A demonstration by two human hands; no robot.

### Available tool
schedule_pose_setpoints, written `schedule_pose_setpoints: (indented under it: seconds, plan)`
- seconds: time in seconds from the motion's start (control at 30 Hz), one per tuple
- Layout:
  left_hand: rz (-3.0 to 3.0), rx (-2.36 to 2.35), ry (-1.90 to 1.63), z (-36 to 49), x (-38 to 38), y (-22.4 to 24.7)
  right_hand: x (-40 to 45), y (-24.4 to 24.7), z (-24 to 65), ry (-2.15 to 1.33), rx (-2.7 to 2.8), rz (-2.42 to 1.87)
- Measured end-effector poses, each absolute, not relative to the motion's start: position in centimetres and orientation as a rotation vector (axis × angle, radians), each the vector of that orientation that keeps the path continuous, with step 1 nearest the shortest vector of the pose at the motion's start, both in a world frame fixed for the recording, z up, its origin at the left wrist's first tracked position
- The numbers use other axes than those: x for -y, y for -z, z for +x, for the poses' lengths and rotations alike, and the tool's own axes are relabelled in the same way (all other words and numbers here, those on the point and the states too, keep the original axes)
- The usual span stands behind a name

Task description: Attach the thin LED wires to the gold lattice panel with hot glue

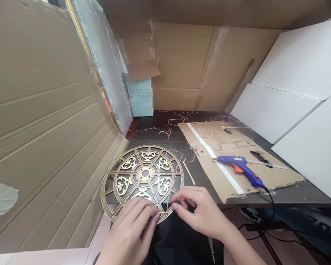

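Observation:
A round gold openwork metal disc (pixel 146 173) with spokes and scroll ornaments lies at the table's front, its near rim jutting over the edge. Thin red and white wire (pixel 168 197) runs across the disc's right side to its near rim. At that rim my left hand (pixel 135 224) is closed, thumb and forefinger pinching the wire. My right hand (pixel 200 209) is just right of it, its thumb and forefinger pressed together on the wire. The exact grip points are partly hidden by the fingers.
A blue glue gun (pixel 239 165) with an orange trigger rests on a cardboard sheet (pixel 204 162) at the right. A thin stick (pixel 188 173) lies beside the disc. Loose wires (pixel 165 132) are scattered behind. Cardboard walls (pixel 179 55) and white boxes (pixel 289 95) surround the dark table.

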State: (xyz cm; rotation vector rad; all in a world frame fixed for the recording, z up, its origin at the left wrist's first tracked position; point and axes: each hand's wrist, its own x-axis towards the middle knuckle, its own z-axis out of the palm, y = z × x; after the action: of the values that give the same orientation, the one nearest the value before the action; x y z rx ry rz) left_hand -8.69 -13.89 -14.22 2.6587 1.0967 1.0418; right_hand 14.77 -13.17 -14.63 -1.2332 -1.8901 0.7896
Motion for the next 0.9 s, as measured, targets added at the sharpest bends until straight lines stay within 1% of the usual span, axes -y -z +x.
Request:
schedule_pose_setpoints:
  seconds: [0.13, 0.33, 0.53, 0.8, 0.9]
  plan:
    - [2.674, -1.159, -0.957, -9.2, 13.6, 14.2, 13.1, 14.5, 15.0, -0.781, 1.903, -1.226]
    - [2.610, -1.276, -0.922, -10.2, 13.3, 14.9, 13.9, 14.1, 15.4, -0.756, 2.007, -1.046]
    - [2.551, -1.307, -0.895, -10.5, 13.4, 15.1, 15.3, 14.2, 13.6, -0.686, 2.121, -1.071]
    - [2.296, -1.274, -1.050, -9.9, 13.3, 14.3, 15.9, 14.9, 12.2, -0.588, 2.163, -1.083]
    - [2.154, -1.307, -1.010, -10.1, 13.4, 14.0, 16.0, 15.1, 12.0, -0.550, 2.137, -1.065]
